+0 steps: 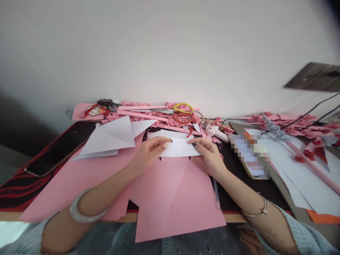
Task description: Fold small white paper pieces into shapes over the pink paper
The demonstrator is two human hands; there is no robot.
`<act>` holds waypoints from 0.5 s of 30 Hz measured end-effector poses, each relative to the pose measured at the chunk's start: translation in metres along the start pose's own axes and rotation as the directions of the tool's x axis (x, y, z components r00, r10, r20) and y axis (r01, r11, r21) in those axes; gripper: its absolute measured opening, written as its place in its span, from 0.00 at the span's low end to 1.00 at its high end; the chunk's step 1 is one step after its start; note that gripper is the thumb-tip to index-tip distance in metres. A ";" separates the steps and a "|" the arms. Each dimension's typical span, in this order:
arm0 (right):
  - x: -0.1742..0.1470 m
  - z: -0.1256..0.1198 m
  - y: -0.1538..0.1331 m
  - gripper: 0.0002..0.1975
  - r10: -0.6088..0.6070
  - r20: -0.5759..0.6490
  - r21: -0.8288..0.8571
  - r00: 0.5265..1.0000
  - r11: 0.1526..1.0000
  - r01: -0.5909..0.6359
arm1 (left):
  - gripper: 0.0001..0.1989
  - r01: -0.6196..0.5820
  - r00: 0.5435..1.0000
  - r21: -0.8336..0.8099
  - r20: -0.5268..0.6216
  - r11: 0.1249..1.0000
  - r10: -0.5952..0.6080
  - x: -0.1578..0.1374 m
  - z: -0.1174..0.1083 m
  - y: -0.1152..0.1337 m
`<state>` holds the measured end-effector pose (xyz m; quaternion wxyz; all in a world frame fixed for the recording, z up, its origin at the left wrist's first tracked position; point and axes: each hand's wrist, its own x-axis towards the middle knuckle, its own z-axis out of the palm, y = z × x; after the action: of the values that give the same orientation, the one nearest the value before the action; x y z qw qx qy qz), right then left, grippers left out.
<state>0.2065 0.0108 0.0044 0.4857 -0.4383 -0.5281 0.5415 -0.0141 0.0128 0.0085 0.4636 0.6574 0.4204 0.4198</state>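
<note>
My left hand (150, 151) and my right hand (209, 154) both pinch a small folded white paper (180, 148) above the desk's middle. The left fingers grip its left end, the right fingers its right end. Beneath it lie large pink paper sheets (183, 198), one hanging over the desk's front edge. A folded white sheet (111, 138) rests just left of my left hand. There is a pale bangle on my left wrist and a thin metal bracelet on my right.
A dark tablet (60, 147) lies at the left on a red-black mat. Scissors with yellow and red handles (180, 111), pink paper rolls and paper flowers crowd the back by the wall. White sheets (300, 170), cables and red scraps fill the right.
</note>
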 end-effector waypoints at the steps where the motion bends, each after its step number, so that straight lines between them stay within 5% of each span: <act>1: 0.000 0.000 -0.001 0.10 0.016 0.024 0.078 1.000 0.997 -0.018 | 0.15 -0.004 1.000 -0.041 0.005 0.999 0.004 0.000 -0.001 0.000; 4: -0.001 -0.001 -0.006 0.17 0.073 0.132 0.251 0.989 0.962 -0.105 | 0.19 -0.022 1.000 -0.143 0.010 0.989 0.024 0.001 -0.002 -0.001; 8: -0.002 0.000 -0.009 0.21 0.108 0.171 0.250 0.979 0.957 -0.149 | 0.18 0.012 0.999 -0.112 -0.052 0.994 -0.017 0.002 -0.002 -0.003; 12: -0.002 0.002 -0.004 0.08 0.059 0.117 0.020 0.991 0.998 -0.061 | 0.20 0.036 0.992 0.054 -0.125 0.998 -0.029 0.002 -0.002 -0.002; 15: -0.002 0.001 -0.001 0.17 -0.025 0.052 -0.221 0.998 0.975 0.036 | 0.23 0.075 0.986 0.138 -0.157 0.988 -0.053 0.000 -0.003 -0.001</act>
<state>0.2060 0.0086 0.0049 0.4289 -0.4681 -0.6037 0.4822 -0.0172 0.0142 0.0086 0.3947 0.6412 0.5046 0.4225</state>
